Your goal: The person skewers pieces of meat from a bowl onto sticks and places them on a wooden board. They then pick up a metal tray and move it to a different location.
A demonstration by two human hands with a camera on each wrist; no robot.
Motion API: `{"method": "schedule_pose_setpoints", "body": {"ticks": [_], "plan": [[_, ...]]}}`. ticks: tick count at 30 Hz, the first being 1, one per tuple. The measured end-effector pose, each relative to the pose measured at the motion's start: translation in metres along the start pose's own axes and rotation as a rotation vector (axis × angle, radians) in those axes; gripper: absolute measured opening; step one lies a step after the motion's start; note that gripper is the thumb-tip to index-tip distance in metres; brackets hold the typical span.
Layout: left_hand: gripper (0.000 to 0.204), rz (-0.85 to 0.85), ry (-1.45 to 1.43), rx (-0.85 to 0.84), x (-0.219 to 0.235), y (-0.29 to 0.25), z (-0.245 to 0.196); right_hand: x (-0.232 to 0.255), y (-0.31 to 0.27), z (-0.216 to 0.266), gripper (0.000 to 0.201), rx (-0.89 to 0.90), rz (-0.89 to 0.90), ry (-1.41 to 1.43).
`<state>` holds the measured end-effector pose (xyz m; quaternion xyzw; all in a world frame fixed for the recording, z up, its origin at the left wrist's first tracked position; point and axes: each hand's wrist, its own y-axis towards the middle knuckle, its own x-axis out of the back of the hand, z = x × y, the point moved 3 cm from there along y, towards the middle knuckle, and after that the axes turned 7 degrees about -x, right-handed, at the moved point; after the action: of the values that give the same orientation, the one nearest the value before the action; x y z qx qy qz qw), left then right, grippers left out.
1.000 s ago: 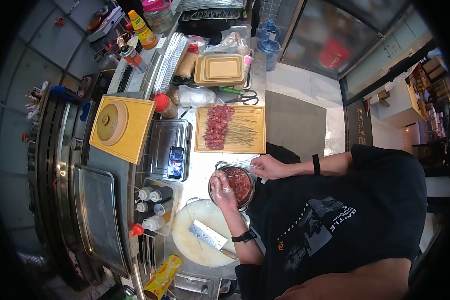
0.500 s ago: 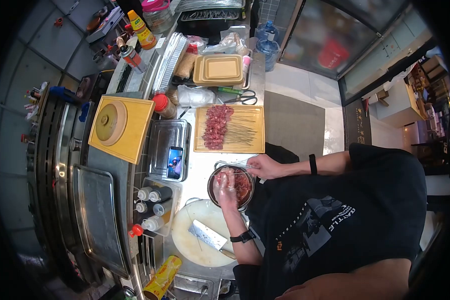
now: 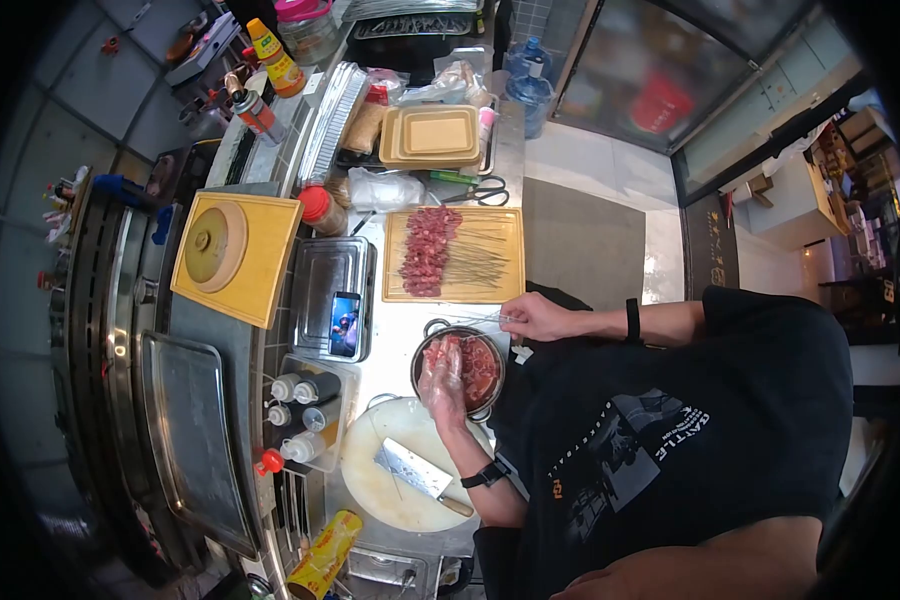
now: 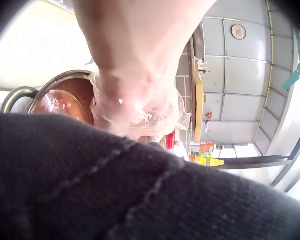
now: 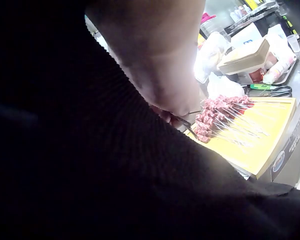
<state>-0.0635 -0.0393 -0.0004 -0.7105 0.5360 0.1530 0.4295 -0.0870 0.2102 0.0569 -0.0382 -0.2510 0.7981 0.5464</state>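
Pinched in the right hand (image 3: 535, 318), at the far rim of the bowl, was a thin metal skewer (image 3: 475, 318); fingers curled round it. Left hand (image 3: 442, 372), in a clear plastic glove, lay down in the metal bowl (image 3: 429, 336) on the raw meat pieces (image 3: 480, 368); its fingers bent over the meat, though whether they actually pinched a piece could not be told from either the head or left wrist view.

Holdings, largest first:

- Steel counter (image 3: 402, 318): long, carrying all items below.
- Large flat steel tray (image 3: 195, 435): on the cooking range at the left.
- Yellow board (image 3: 260, 262) with a round wooden lid (image 3: 208, 245) on it: beside the range.
- Wooden cutting board (image 3: 500, 270): just beyond the bowl, bearing a row of loaded meat skewers (image 3: 425, 250), their bare ends pointing right.
- Round white chopping board (image 3: 375, 490): just near side of the bowl, a cleaver (image 3: 415, 470) lying on it.
- Shallow steel tray (image 3: 332, 275): left of the cutting board, a phone (image 3: 344, 324) with lit screen at its near end.
- Stacked tan containers (image 3: 435, 135): at the far end of the counter.
- Squeeze bottles (image 3: 300, 415): in a holder left of the white board.
- Scissors (image 3: 482, 190): beyond the cutting board.
- Black band (image 3: 632, 320) on the right wrist, black watch (image 3: 487, 474) on the left.
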Motion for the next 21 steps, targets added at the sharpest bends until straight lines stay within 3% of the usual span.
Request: {"method": "schedule_pose_setpoints", "body": {"ticks": [4, 13, 21], "plan": [[0.038, 0.029, 0.001, 0.075, 0.002, 0.001, 0.006, 0.003, -0.003, 0.003, 0.012, -0.022, 0.01, 0.006], [0.029, -0.089, 0.11, -0.048, 0.012, -0.001, 0.008, 0.007, -0.002, -0.016, 0.011, -0.028, 0.056, 0.008], [0.034, -0.113, 0.02, -0.034, 0.026, 0.006, 0.013, 0.009, -0.007, -0.014, 0.012, -0.032, 0.097, -0.031]]}}
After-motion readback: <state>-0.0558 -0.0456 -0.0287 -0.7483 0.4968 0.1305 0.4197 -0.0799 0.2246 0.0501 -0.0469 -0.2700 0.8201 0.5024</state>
